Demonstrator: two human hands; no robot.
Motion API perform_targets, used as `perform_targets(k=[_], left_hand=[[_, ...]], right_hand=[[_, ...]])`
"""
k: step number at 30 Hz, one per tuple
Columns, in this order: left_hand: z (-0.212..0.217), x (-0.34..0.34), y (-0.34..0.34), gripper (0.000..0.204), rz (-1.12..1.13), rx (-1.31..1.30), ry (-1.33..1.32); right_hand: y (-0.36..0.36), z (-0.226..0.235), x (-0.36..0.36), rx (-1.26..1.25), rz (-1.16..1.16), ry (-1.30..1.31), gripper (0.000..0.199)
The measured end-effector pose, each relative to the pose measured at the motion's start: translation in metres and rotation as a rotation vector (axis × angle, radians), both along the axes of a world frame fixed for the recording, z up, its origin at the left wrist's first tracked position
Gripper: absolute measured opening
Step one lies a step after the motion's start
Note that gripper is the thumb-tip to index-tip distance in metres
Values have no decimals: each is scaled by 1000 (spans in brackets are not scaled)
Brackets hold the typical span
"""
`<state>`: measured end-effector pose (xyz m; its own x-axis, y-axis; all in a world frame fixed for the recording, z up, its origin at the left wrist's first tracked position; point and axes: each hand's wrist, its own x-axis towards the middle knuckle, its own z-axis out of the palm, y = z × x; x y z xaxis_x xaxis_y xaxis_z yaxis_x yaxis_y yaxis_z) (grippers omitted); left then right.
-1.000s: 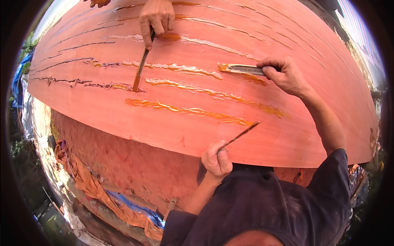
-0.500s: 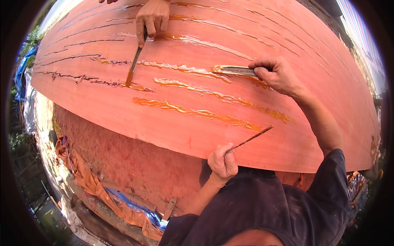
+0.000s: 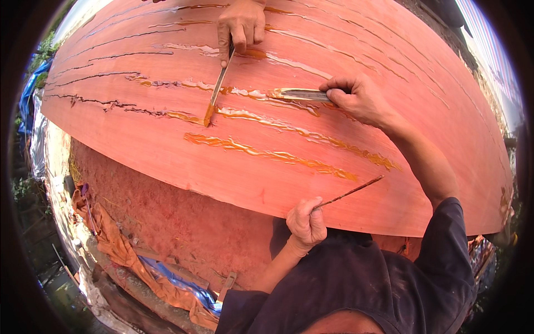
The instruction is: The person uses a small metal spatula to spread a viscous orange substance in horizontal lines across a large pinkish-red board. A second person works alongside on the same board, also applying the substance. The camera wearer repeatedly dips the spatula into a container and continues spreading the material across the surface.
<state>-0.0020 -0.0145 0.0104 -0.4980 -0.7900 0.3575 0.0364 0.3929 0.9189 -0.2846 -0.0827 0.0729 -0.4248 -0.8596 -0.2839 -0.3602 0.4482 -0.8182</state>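
The lower edge of the reddish curved panel [image 3: 256, 178] sweeps from the left side of the frame to the lower right, passing just above my dark shirt [image 3: 356, 278]. A smooth band of panel lies between that edge and the lowest orange paste bead [image 3: 267, 152], and a wider stretch opens right of my forearm.

My left hand [image 3: 307, 224], below the centre, is closed round a thin brown stick [image 3: 353, 191] that slants up over the panel; I cannot tell whether its tip touches. My right hand [image 3: 359, 100], right of centre, pinches a flat, pale strip tool [image 3: 297, 94], its smeared end at a paste line. At upper centre a co-worker's hand [image 3: 241, 30] grips a narrow blade [image 3: 214, 97], its coated tip on another line.

The paste is glossy, ridged and orange, whitish in places; dark, ragged seams run across the upper left. Beneath the panel lies reddish ground [image 3: 167, 206], with crumpled brown cloth [image 3: 125, 253] and blue sheeting [image 3: 183, 284] at lower left.
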Motion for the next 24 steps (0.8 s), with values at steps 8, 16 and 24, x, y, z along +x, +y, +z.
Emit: perform_targets(k=[8,16,24], left_hand=[[-3,2,-2,18,-2,-13,16],[-2,4,-3,18,-7,-2,33],[-3,6,-6,17,-36,25,73]], right_hand=[[-25,-6,12,-48,22,-8,30],[-48,-5,29,-42,25,-103,31],[-75,-5,39,47,-25,-332,32]])
